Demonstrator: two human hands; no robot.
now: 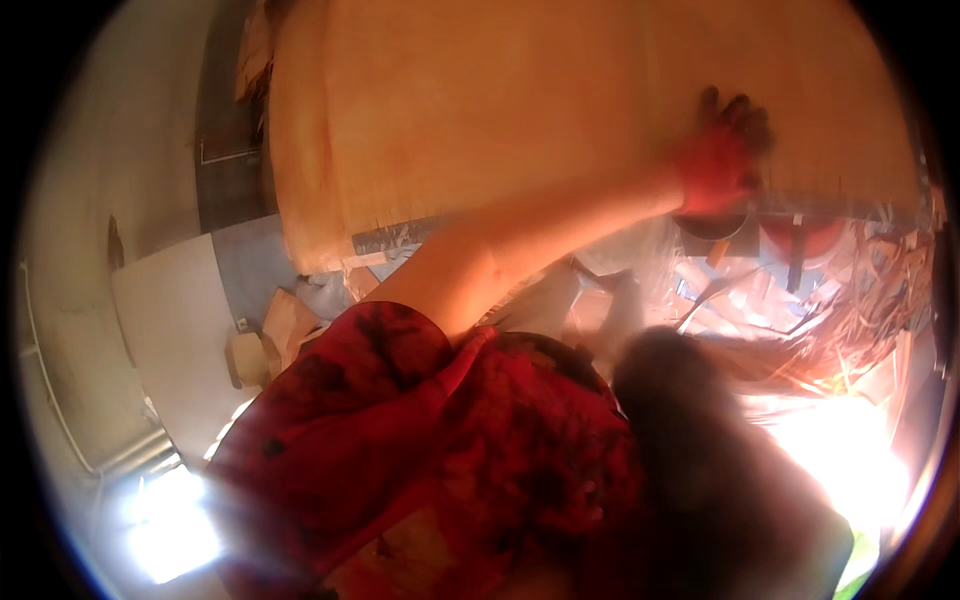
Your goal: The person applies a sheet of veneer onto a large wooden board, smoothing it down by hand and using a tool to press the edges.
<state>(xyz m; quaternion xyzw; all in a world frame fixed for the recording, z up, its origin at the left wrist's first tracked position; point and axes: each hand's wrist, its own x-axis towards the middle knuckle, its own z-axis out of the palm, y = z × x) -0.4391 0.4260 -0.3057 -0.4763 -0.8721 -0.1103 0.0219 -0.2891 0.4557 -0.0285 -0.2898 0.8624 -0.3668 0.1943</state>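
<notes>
My left arm stretches across to the right over a wide tan wooden sheet (480, 110), which looks like veneer or plywood. At its end is my left hand (720, 165), in a red glove with dark fingertips. The fingers are spread over the sheet near its near edge, with nothing visible in them. Motion blurs the hand a little, so I cannot tell whether it presses on the sheet or hovers just above. My right hand is not in view. A blurred dark shape (690, 430) hides part of the lower right, and I cannot make out what it is.
Beneath the sheet's near edge are two rounded parts, one dark (715, 226) and one red (805, 238). Torn veneer scraps (860, 310) pile up at the right. A pale board (180, 330) stands at the left. Strong light glares at both lower corners.
</notes>
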